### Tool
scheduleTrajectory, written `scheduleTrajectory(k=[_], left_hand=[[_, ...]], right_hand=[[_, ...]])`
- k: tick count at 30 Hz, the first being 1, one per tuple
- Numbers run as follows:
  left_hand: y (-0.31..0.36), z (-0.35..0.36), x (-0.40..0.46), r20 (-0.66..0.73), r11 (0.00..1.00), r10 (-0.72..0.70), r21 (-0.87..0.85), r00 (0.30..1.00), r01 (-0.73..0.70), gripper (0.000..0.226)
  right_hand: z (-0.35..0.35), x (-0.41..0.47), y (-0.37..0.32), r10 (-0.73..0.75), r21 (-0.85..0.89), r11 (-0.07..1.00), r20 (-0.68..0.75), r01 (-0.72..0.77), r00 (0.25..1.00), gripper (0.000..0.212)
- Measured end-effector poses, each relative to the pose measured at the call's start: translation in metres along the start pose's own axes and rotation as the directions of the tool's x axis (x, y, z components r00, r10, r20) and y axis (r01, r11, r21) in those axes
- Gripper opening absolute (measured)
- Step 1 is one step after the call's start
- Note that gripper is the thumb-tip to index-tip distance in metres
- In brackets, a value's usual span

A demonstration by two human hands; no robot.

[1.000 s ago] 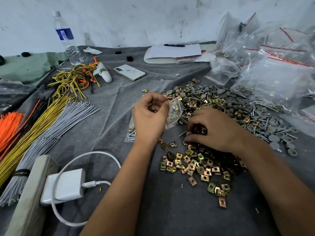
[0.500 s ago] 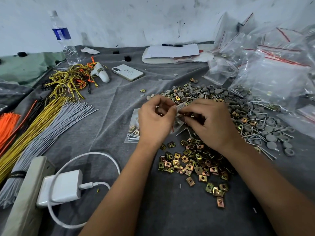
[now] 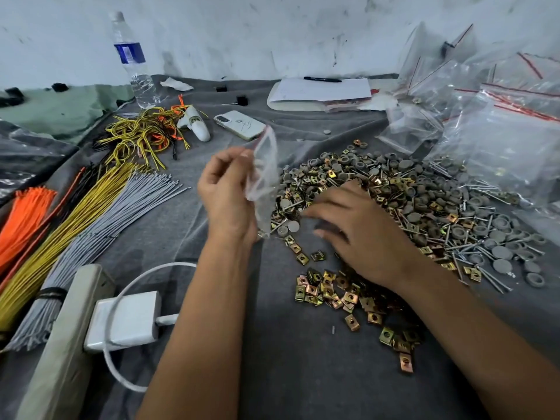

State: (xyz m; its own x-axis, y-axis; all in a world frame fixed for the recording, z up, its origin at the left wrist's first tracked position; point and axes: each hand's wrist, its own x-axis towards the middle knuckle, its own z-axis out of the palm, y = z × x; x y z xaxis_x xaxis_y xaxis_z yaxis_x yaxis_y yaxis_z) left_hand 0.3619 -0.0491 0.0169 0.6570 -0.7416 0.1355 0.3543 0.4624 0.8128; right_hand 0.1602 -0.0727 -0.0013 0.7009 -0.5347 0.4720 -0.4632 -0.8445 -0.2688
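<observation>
Bag (image 3: pixel 263 180): small and clear with a red strip at its top; held up off the surface (image 3: pixel 272 374), just left of the pile (image 3: pixel 424 201), with its lower end hanging by the pile's left edge.
Left hand (image 3: pixel 225 195): pinches the bag at its upper edge, fingers curled, back of the hand toward the camera.
Right hand (image 3: pixel 360 234): palm down over the near left part of the pile, fingers stretched left toward the bag. The fingertips are blurred, so I cannot tell whether they pinch anything.
Pile: grey caps, brass clips and nails mixed together, right of middle.
Loose clips (image 3: pixel 333 295): brass, spread nearer than the pile, beside and under the right wrist.
Surface: covered by a creased grey cloth.
Left: orange ties (image 3: pixel 21 219), yellow ties (image 3: pixel 60 237) and grey ties (image 3: pixel 100 231) lie side by side; wire loops (image 3: pixel 142 134) lie farther back.
Near left: white charger (image 3: pixel 127 319) with its cable looped round it.
Far: bottle (image 3: pixel 135 62) upright by the wall, phone (image 3: pixel 239 125) lying flat, notepad (image 3: pixel 321 90) with a pen (image 3: pixel 322 79) on top.
Far right: big bags (image 3: pixel 500 140), clear, heaped.
</observation>
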Motion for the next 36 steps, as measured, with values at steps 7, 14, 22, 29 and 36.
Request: scheduleTrajectory(k=[7,14,22,29,36], left_hand=[[0.025,-0.014,0.005,-0.037,0.947,-0.023,-0.321,0.999,0.010,0.014],[0.028,-0.016,0.004,0.007,0.954,0.061,-0.296,0.998,-0.056,0.017],[0.012,-0.004,-0.002,0.043,0.991,-0.014,-0.135,0.999,0.019,0.015],[-0.016,0.011,-0.016,0.195,0.950,0.003,0.305,0.981,-0.063,0.021],[-0.041,0.022,-0.030,0.381,0.773,-0.028,0.595,0.924,-0.222,0.012]], right_hand=[[0.016,0.013,-0.010,-0.125,-0.132,0.975,0.331,0.177,0.935,0.060],[0.018,0.017,-0.015,-0.013,0.044,0.999,0.258,0.002,0.966,0.038],[0.002,0.004,0.001,0.039,0.117,0.991,0.216,-0.066,0.975,0.014],[-0.011,-0.004,0.014,0.209,0.215,0.965,-0.266,-0.154,0.941,0.022],[-0.013,-0.003,0.012,0.227,0.305,0.946,-0.387,-0.108,0.894,0.019]])
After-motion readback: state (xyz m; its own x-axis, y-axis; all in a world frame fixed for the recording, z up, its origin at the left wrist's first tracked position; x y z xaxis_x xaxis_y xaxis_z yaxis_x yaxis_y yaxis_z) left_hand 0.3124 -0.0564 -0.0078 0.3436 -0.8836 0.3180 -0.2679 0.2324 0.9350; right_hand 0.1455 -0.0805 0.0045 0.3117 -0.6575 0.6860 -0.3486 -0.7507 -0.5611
